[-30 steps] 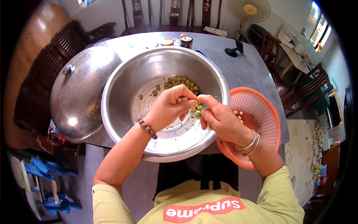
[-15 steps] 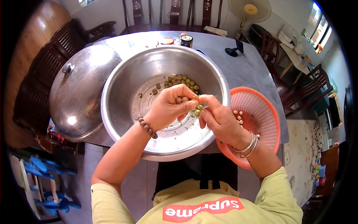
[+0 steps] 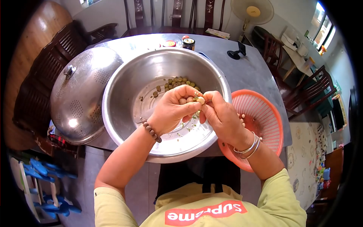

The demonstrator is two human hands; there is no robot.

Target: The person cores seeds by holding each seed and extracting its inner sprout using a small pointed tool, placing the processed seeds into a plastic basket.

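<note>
Over the steel basin [image 3: 124,125], my left hand [image 3: 172,109] holds several small round brown nuts [image 3: 186,100] between thumb and curled fingers. My right hand [image 3: 225,117] pinches a pale nut [image 3: 200,100] at its edge, against the left fingertips, with bits of green around it. Behind the hands, many greenish-brown round pieces [image 3: 176,82] lie on the basin floor, and green scraps are scattered nearer me. Under my right wrist is the orange plastic basket [image 3: 278,125], with a few pale round kernels [image 3: 242,116] inside.
A perforated steel lid [image 3: 85,90] leans left of the basin on the grey table [image 3: 261,75]. Jars [image 3: 188,43] stand behind the basin, and a black stand [image 3: 237,52] is at the back right. Wooden chairs and a fan [image 3: 252,11] are beyond.
The fingertips have shifted, and a pale nut with green bits now shows between them. My right hand has turned slightly, its thumb now closer to the left fingers.
</note>
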